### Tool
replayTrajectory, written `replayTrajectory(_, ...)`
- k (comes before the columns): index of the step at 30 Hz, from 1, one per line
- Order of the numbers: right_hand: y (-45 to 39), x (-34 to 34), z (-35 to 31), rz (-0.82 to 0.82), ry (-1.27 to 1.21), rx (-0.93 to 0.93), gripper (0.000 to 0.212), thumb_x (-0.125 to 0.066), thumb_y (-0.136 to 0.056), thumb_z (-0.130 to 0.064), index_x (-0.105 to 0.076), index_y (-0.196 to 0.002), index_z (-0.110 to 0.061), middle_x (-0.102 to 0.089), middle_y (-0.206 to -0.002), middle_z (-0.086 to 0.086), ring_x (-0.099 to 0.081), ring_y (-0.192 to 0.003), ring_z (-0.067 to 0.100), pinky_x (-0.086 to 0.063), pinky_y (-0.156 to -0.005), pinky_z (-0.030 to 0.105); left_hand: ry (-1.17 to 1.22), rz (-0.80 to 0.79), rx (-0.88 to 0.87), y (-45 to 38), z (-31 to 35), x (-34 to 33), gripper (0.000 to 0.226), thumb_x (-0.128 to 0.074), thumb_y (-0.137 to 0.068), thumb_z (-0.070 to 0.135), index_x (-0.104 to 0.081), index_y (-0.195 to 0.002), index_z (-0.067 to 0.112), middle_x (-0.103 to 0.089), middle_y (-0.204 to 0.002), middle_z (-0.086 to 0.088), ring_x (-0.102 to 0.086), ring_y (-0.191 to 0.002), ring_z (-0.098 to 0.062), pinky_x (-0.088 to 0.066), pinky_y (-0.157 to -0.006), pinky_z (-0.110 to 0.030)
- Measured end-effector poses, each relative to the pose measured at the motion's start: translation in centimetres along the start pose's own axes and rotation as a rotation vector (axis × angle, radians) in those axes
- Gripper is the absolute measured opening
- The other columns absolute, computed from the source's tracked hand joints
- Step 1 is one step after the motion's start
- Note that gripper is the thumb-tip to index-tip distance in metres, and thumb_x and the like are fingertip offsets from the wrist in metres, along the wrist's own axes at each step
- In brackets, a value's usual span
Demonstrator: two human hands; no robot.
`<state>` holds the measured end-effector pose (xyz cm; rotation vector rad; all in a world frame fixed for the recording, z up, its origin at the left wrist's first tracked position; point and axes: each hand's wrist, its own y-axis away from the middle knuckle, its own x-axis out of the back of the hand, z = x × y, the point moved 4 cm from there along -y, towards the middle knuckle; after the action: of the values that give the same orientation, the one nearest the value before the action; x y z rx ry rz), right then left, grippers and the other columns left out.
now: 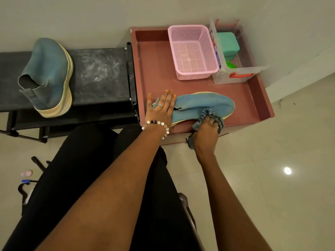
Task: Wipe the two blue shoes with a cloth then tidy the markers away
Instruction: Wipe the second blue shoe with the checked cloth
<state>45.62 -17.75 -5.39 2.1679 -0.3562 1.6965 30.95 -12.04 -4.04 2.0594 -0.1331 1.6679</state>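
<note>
One blue shoe lies on its side in the reddish-brown tray, toe to the right. My left hand presses flat on its heel end, fingers straight. My right hand grips a grey-blue striped cloth bunched against the shoe's near side by the toe. The second blue shoe rests on its side on the black bench to the left, its pale sole facing right. No markers are visible on the tray.
An empty pink mesh basket and a clear plastic box with a green item stand at the tray's far right. The wall runs close behind. My black-clad legs and a chair fill the foreground; small items lie on the floor at left.
</note>
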Motion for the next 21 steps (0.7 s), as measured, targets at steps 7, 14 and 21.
replayTrajectory(7,-0.3,5.2,0.7,-0.08,-0.421,0.246,0.043,-0.04,-0.067,-0.003,-0.073,-0.093,-0.008,-0.071,-0.085,0.013,-0.063,-0.081,0.028,-0.049,-0.074,0.035,0.005,0.002,-0.008,0.0,-0.1,0.1,0.086,-0.037,-0.097,0.045,0.022,-0.147,0.006,0.018,-0.158,-0.008,0.016,-0.146,-0.021,0.001,-0.112,-0.063)
replayTrajectory(14,-1.9,11.5,6.2,0.536,-0.618,-0.413,0.023,-0.045,-0.081,0.003,-0.065,-0.093,0.003,-0.065,-0.092,0.019,-0.06,-0.082,0.028,-0.04,-0.066,0.018,0.003,-0.007,-0.015,0.1,-0.1,0.2,0.094,-0.041,-0.094,0.051,0.021,-0.147,0.005,0.017,-0.158,-0.009,0.015,-0.146,-0.022,0.001,-0.112,-0.064)
replayTrajectory(21,-2.1,3.7,1.2,0.119,0.018,0.112,0.028,-0.054,-0.069,0.014,-0.058,-0.097,0.016,-0.059,-0.097,0.035,-0.05,-0.104,0.046,-0.046,-0.089,0.052,0.005,0.002,-0.01,0.0,-0.1,0.0,0.088,-0.038,-0.096,0.047,0.021,-0.147,0.006,0.016,-0.158,-0.009,0.016,-0.146,-0.022,0.0,-0.112,-0.064)
